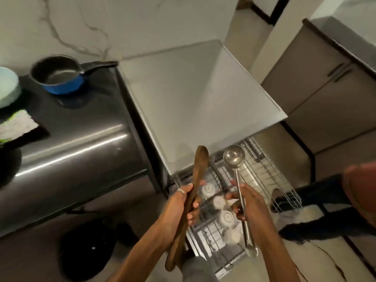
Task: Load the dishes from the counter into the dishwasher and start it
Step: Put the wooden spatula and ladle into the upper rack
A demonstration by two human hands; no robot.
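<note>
My left hand [179,208] grips a long brown wooden spoon [200,161] around its middle, blade pointing up and away. My right hand [247,202] holds a steel ladle [234,156] by its handle, bowl up. Both are above the pulled-out wire dishwasher rack [262,171], where several white cups [224,217] sit upside down. A blue saucepan [61,77] with a dark inside and black handle stands on the dark counter [81,127] at the left.
A pale bowl [7,86] and a dark tray with a white cloth [15,124] sit at the counter's left edge. A white worktop [195,98] overhangs the rack. Another person's legs [317,200] stand right of the rack. A black bag [89,247] lies on the floor.
</note>
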